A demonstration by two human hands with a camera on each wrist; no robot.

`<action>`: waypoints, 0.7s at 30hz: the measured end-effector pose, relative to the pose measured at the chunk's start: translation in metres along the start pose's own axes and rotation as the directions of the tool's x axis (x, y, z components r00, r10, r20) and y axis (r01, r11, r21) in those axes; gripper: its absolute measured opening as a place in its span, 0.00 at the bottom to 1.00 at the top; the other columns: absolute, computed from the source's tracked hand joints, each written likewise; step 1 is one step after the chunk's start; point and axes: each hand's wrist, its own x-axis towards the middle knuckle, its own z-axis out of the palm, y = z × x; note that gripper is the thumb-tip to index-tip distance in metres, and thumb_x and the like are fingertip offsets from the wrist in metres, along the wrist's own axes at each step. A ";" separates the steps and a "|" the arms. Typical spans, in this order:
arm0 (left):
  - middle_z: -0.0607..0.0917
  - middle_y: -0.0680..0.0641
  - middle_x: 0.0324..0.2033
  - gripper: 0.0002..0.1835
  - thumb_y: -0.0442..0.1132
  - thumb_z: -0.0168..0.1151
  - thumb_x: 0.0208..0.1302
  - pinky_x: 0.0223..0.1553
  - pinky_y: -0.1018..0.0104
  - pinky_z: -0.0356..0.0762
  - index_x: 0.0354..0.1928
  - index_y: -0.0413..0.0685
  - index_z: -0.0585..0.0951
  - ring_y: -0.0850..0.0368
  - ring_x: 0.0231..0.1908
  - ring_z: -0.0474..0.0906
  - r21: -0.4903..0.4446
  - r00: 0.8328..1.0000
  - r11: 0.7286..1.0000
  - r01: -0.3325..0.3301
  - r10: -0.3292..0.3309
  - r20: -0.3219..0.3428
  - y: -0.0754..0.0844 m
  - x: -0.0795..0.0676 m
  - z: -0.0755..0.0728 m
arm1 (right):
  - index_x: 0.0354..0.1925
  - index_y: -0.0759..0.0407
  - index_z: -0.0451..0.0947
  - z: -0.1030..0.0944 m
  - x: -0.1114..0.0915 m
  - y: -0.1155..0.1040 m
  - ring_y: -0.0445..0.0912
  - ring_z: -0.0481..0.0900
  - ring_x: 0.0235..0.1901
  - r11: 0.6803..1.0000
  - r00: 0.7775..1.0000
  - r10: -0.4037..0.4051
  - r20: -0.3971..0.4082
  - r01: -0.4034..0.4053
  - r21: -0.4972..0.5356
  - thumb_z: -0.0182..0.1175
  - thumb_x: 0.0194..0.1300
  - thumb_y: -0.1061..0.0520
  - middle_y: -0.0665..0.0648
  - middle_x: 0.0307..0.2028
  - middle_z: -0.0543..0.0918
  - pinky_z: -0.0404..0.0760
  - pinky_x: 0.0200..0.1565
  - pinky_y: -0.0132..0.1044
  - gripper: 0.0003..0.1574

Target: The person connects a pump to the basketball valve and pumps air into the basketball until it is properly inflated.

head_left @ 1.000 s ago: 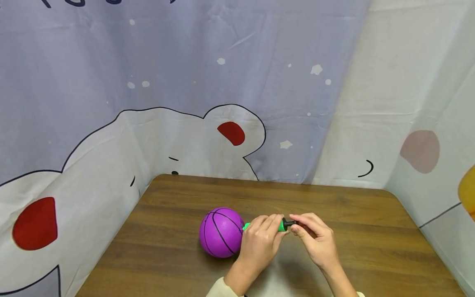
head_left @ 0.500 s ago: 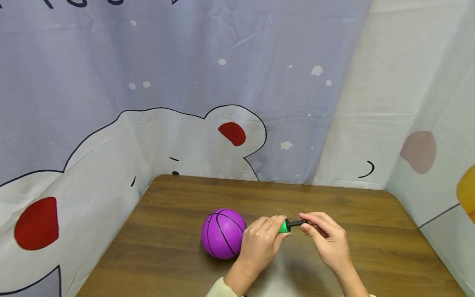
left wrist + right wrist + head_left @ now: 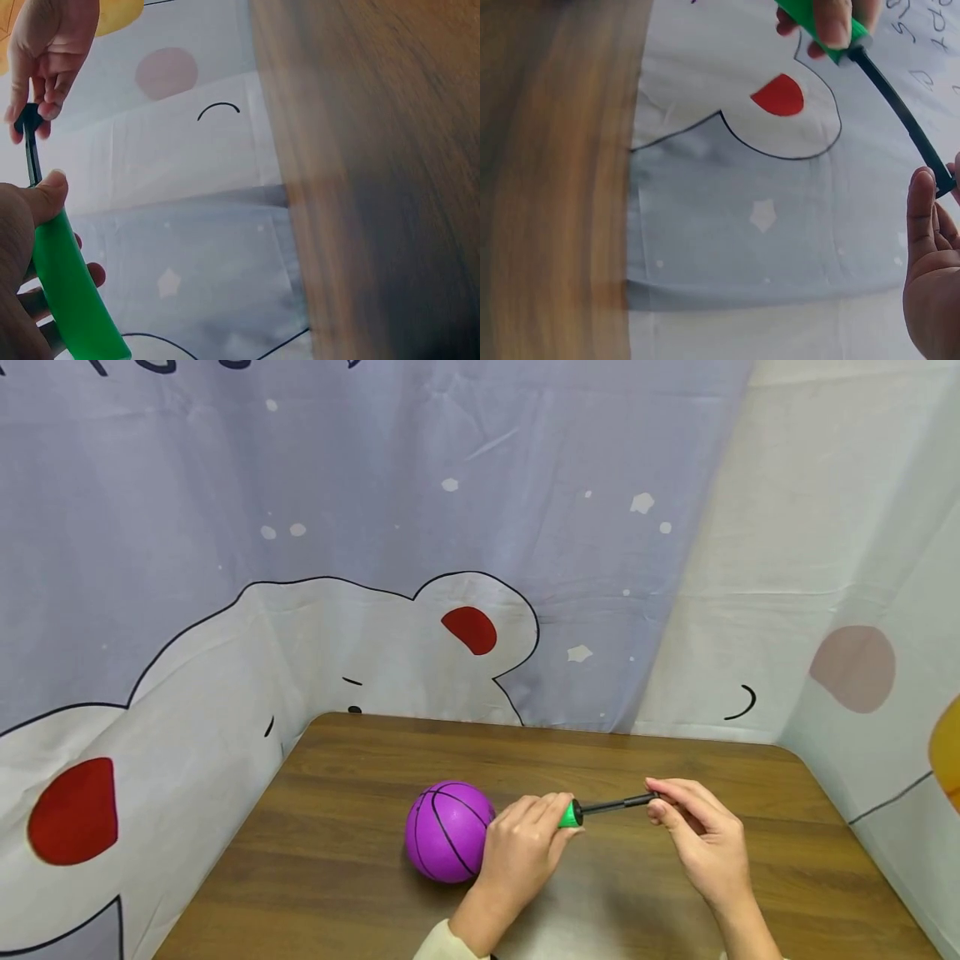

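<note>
A green hand pump [image 3: 75, 292] lies in my left hand [image 3: 522, 843], whose fingers and thumb wrap round its barrel. From its right end a long black plunger rod [image 3: 617, 805] sticks out. My right hand [image 3: 708, 839] pinches the black handle [image 3: 28, 118] at the rod's far end between thumb and fingers. Just left of my left hand a purple ball [image 3: 450, 832] with black basketball lines sits on the table. The left hand hides the pump's other end in the head view. In the right wrist view the green barrel [image 3: 572, 814] and extended rod show above the right hand.
The brown wood-grain table [image 3: 360, 760] has rounded back corners. Behind it and along both sides hangs a printed cloth [image 3: 585, 527] with cartoon bear shapes, reaching down to the table's edges.
My right hand has moved to the right, drawing the black rod farther out of the green barrel. The left hand and the ball stay nearly in place.
</note>
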 end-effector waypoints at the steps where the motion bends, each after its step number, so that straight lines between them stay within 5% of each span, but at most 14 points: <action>1: 0.89 0.56 0.46 0.23 0.53 0.72 0.58 0.44 0.70 0.84 0.53 0.52 0.86 0.62 0.38 0.84 0.002 1.000 1.000 0.000 0.000 -0.002 0.000 0.000 0.000 | 0.47 0.86 0.77 -0.002 0.001 -0.001 0.42 0.83 0.34 1.000 1.000 0.000 -0.007 0.000 0.012 0.58 0.56 0.86 0.64 0.43 0.84 0.83 0.37 0.26 0.19; 10: 0.89 0.55 0.46 0.23 0.52 0.72 0.58 0.43 0.70 0.85 0.53 0.51 0.86 0.62 0.37 0.84 0.001 1.000 1.000 -0.001 0.001 -0.026 -0.001 0.001 0.001 | 0.49 0.89 0.75 -0.006 0.000 0.001 0.43 0.83 0.35 0.995 0.999 0.017 -0.043 -0.012 0.097 0.59 0.59 0.83 0.63 0.43 0.84 0.84 0.38 0.27 0.17; 21: 0.89 0.54 0.46 0.22 0.52 0.69 0.62 0.43 0.69 0.85 0.53 0.49 0.86 0.60 0.38 0.84 -0.005 0.999 1.000 0.004 -0.004 -0.034 0.004 0.003 0.003 | 0.48 0.86 0.77 0.018 -0.006 0.009 0.40 0.84 0.35 0.993 1.000 0.028 -0.010 -0.026 0.117 0.58 0.54 0.87 0.62 0.41 0.83 0.84 0.38 0.26 0.20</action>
